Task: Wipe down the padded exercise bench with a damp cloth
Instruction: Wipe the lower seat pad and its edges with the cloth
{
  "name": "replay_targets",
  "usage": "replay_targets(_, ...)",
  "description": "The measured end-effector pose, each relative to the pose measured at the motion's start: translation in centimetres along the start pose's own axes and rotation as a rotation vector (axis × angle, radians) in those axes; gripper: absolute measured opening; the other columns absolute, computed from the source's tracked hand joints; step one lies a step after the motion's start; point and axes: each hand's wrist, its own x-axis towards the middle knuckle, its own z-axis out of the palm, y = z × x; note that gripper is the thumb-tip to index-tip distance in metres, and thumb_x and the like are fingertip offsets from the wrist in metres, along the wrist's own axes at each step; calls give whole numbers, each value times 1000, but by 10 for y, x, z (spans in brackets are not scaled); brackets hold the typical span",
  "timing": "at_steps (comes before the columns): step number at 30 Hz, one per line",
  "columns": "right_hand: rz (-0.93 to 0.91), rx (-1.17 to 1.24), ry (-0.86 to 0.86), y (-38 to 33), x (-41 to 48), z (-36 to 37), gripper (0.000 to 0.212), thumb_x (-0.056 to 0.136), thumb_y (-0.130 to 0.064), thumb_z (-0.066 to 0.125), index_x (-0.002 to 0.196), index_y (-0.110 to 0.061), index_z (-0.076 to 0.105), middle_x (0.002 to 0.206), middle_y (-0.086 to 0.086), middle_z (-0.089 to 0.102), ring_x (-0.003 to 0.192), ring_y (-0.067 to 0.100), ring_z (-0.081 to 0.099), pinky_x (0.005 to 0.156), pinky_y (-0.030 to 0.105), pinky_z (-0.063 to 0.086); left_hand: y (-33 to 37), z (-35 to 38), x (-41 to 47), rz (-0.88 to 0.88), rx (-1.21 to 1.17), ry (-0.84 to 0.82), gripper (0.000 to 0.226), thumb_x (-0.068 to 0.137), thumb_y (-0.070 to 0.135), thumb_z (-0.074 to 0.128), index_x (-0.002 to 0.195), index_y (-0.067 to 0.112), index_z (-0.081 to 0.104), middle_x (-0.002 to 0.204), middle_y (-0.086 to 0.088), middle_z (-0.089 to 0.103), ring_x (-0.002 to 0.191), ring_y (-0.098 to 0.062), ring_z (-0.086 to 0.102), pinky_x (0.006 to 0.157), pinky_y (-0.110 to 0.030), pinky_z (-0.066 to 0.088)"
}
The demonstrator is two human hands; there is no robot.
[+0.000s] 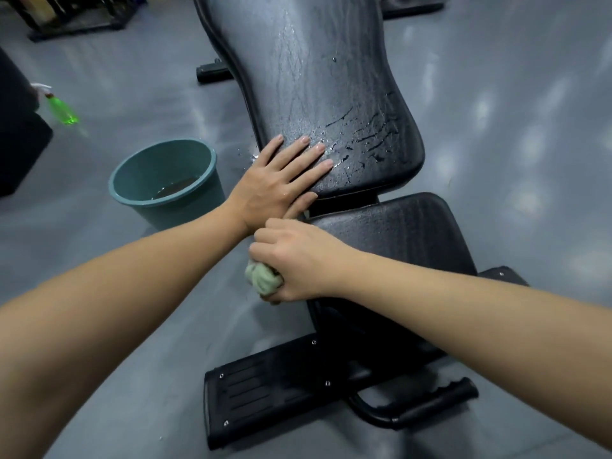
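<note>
One black padded exercise bench point(374, 180) fills the middle, and it carries two pads: a long back pad point(318, 77), streaked with water, and a shorter seat pad point(414, 233) nearer the person. One pale green bunched cloth point(263, 277) sits at the bench's left edge, against the seat pad. It is gripped in the right hand point(298, 260), fingers curled tight round it, knuckles up. The left hand point(278, 183) lies flat on the near end of the back pad, fingers straight and spread. Two bare forearms reach in, the right hand tucked just under the left wrist. On the grey floor point(513, 127) just left of the bench stands one round teal plastic bucket point(185, 210) holding a little water. Farther left of the bench there is one green spray bottle point(63, 111).
</note>
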Motion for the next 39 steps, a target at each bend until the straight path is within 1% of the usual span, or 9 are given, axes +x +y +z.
replay_targets(4, -22, -48, 106, 26, -30, -30, 33, 72, -31, 79, 83, -5, 61, 86, 14, 58, 81, 31, 50, 77, 41, 42, 1, 1, -2, -28, -35, 36, 50, 108, 36, 43, 154, 18, 45, 158, -10, 43, 147, -33, 39, 117, -59, 31)
replay_targets(9, 267, -123, 213, 97, -100, -85, 38, 84, -41, 68, 86, -4, 59, 84, 9, 53, 77, 27, 47, 73, 36, 42, 8, 1, -1, -79, -98, 77, 51, 104, 36, 46, 152, 17, 47, 157, -10, 44, 148, -33, 38, 117, -60, 29)
replay_targets(13, 349, -229, 259, 112, -119, -91, 36, 81, -42, 62, 85, -6, 59, 80, 8, 54, 74, 31, 50, 69, 39, 45, 11, 3, 1, -108, -107, 105, 51, 101, 35, 49, 148, 16, 53, 154, -11, 49, 145, -34, 43, 115, -61, 31)
replay_targets(16, 320, -264, 278, 97, -96, -75, 36, 78, -43, 63, 80, -8, 56, 78, 9, 53, 73, 30, 48, 67, 40, 44, 11, 4, 2, -108, -101, 117, 50, 100, 35, 50, 147, 16, 55, 151, -12, 51, 142, -35, 46, 115, -60, 32)
replay_targets(20, 140, -145, 218, 58, -47, -40, 37, 77, -41, 70, 84, -6, 61, 83, 13, 57, 78, 32, 51, 75, 42, 44, 9, 10, 2, -94, -88, 132, 48, 103, 35, 45, 146, 17, 56, 150, -12, 52, 140, -34, 48, 115, -59, 33)
replay_targets(24, 153, -58, 263, 26, -15, -11, 28, 74, -33, 66, 79, -6, 60, 81, 14, 56, 80, 35, 52, 74, 48, 47, 6, 19, 1, -79, -47, 177, 41, 107, 24, 45, 145, 19, 57, 148, -13, 55, 139, -33, 50, 112, -58, 37)
replay_targets(29, 18, -73, 129, 47, -58, -45, 33, 78, -34, 76, 85, -4, 62, 88, 12, 57, 81, 29, 47, 77, 38, 41, 9, 11, 3, -104, -90, 183, 46, 101, 29, 46, 142, 17, 60, 145, -15, 56, 138, -35, 51, 113, -59, 36)
replay_targets(33, 125, -171, 168, 74, -125, -74, 44, 92, -45, 61, 87, -1, 66, 92, 15, 61, 81, 31, 51, 78, 37, 43, 13, 10, 4, -126, -112, 175, 47, 98, 30, 48, 141, 17, 61, 143, -16, 58, 137, -35, 51, 114, -59, 34)
replay_targets(39, 247, -263, 191, 97, -161, -95, 40, 86, -41, 60, 83, -1, 63, 82, 13, 53, 74, 29, 46, 71, 38, 42, 19, 7, 4, -196, -141, 168, 46, 99, 31, 46, 141, 18, 62, 143, -14, 58, 137, -35, 51, 118, -58, 31)
